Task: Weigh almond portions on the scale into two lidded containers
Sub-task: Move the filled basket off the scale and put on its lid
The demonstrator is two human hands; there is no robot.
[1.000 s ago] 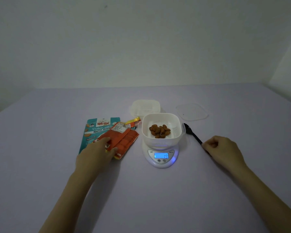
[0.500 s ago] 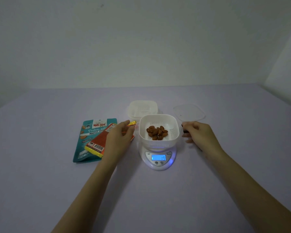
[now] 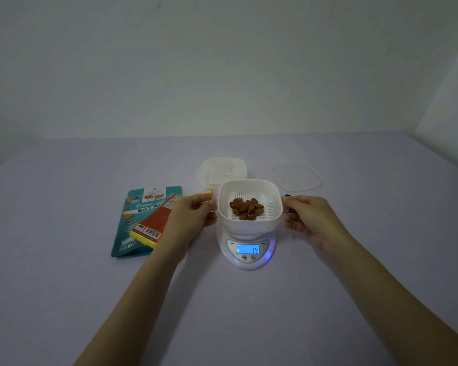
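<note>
Left hand (image 3: 193, 216) and right hand (image 3: 308, 219), fingers loosely curled and empty, flank the seemingly light, rigid almond container (image 3: 249, 183); grip its side walls.

Scale display (image 3: 248, 249) – 19, teal pouch (image 3: 129, 226) – Koh-Kae, Roasted Almo…, 85
</note>
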